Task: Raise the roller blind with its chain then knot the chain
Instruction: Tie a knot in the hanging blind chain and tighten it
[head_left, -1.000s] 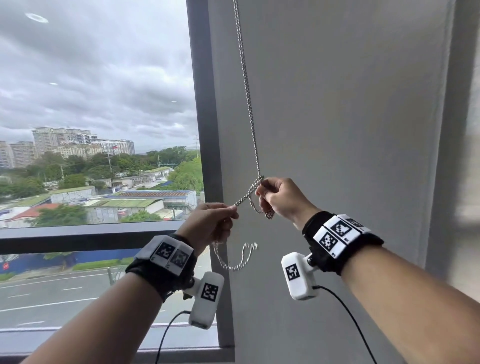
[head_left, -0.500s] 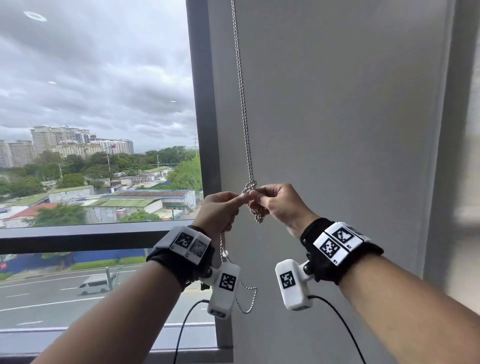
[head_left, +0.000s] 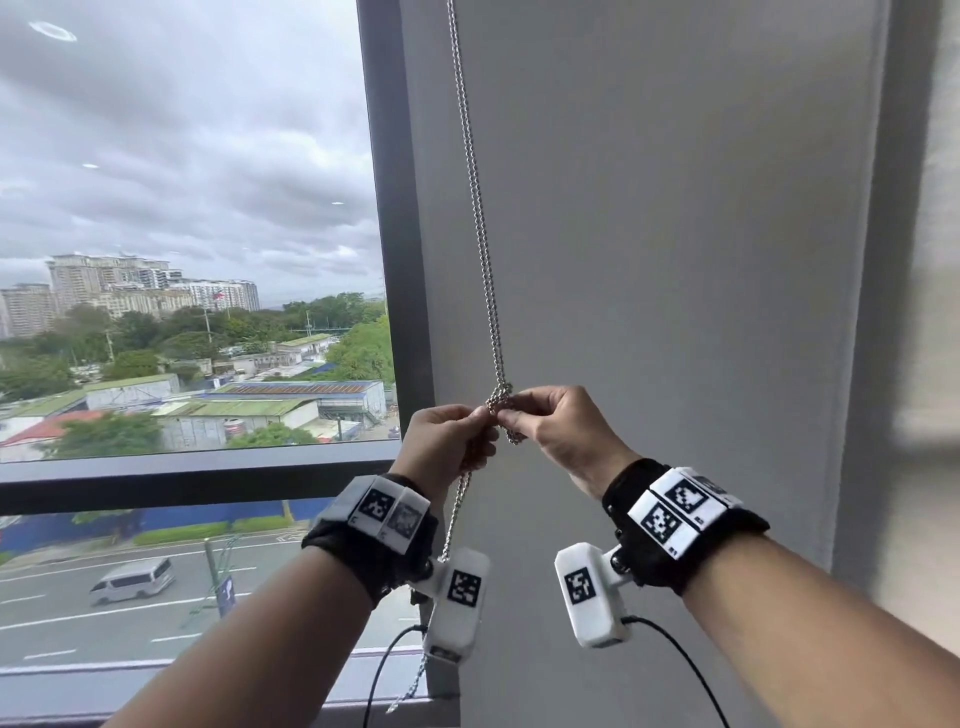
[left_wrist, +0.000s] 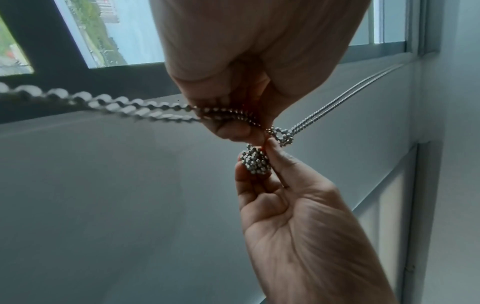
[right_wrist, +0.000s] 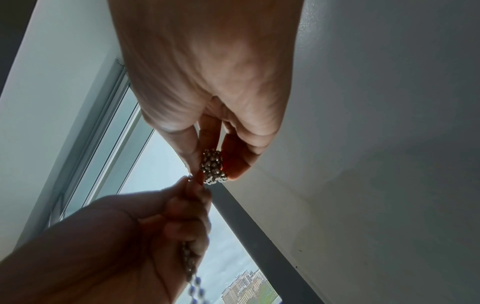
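Between both pinching hands (head_left: 498, 431), chain (head_left: 480, 218).

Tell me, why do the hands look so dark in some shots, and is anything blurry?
Right wrist view: the left hand is backlit by the bright window, so it shows in shadow. Left wrist view: the chain nearest the camera is out of focus, while the bunched chain in the right hand is sharp. Head view: evenly lit; the far right edge is blurred.

A dark window frame (head_left: 400, 260) is standing beside a grey wall (head_left: 675, 234). Left of the frame, a white van (head_left: 132, 579) is travelling a road beneath tower blocks (head_left: 104, 283).
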